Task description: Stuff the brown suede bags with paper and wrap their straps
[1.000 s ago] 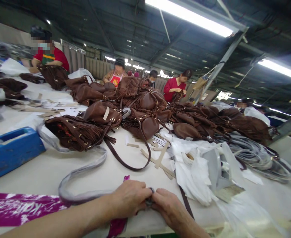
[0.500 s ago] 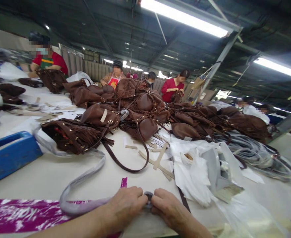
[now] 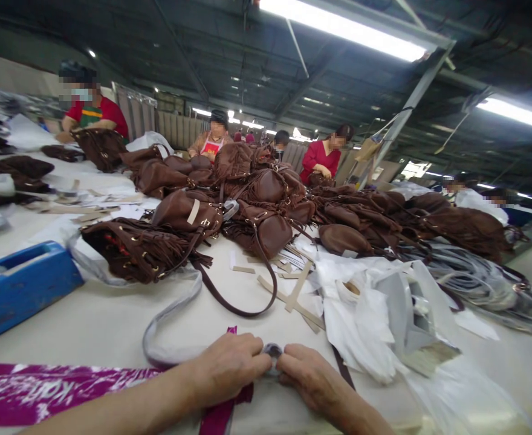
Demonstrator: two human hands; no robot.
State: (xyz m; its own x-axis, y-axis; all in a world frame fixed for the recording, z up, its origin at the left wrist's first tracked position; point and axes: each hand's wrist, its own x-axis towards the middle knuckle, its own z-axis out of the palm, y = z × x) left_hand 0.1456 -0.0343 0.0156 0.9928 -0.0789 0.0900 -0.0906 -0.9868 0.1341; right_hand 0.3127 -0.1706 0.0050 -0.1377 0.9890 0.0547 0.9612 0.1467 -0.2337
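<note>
My left hand [image 3: 235, 367] and my right hand [image 3: 310, 374] are close together at the near edge of the table, fingers pinched. Between them is a plastic-wrapped strap [image 3: 159, 326], its dark, rounded, shiny section showing in the gap; what exactly that section is, I cannot make out. The strap's greyish length curves out from behind my left wrist and back toward a brown fringed bag [image 3: 134, 248]. Under my left forearm lies a purple printed strip [image 3: 66, 389] with white lettering.
A blue tape dispenser [image 3: 25, 287] stands at the left. Brown bags [image 3: 266, 187] are heaped across the middle. White plastic bags [image 3: 352, 320] and a grey tape dispenser [image 3: 406, 314] lie right, near coiled wrapped straps [image 3: 465, 272]. Co-workers [image 3: 323, 160] are behind the heap.
The wrapped strap's loop has drawn in to the right, toward my hands. Both hands stay pinched at the same spot. More purple shows below my left hand.
</note>
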